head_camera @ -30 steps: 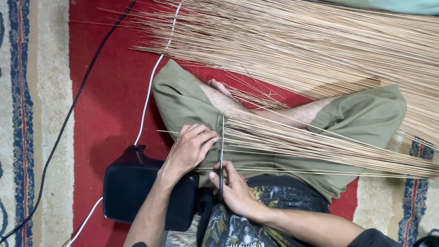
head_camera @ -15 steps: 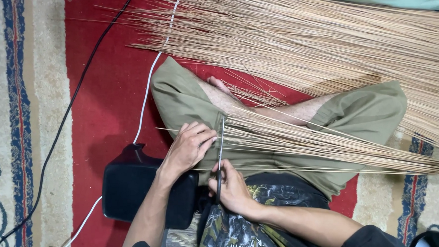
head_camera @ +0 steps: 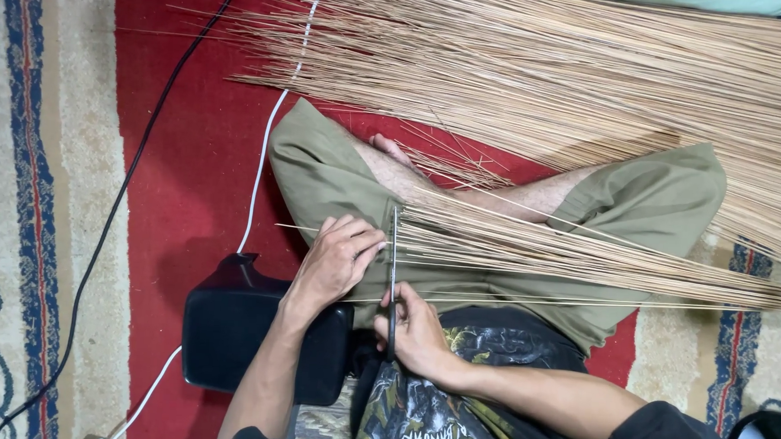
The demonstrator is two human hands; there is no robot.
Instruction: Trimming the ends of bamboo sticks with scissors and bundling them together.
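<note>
I sit cross-legged in olive shorts (head_camera: 323, 169) with a bundle of thin tan sticks (head_camera: 580, 252) lying across my lap. My left hand (head_camera: 337, 261) presses on the cut ends of the bundle and pinches one thin stick there. My right hand (head_camera: 413, 328) is shut on a slim dark knife (head_camera: 395, 246), whose blade stands upright against the stick ends, right beside my left fingers.
A large spread of the same sticks (head_camera: 568, 79) covers the red carpet (head_camera: 185, 152) beyond my knees. A black box-shaped object (head_camera: 248, 331) sits by my left forearm. A white cable (head_camera: 263, 163) and a black cable (head_camera: 123, 184) run along the carpet.
Both hands stay at the stick ends; my left fingers have shifted slightly on the bundle. The knife remains upright.
</note>
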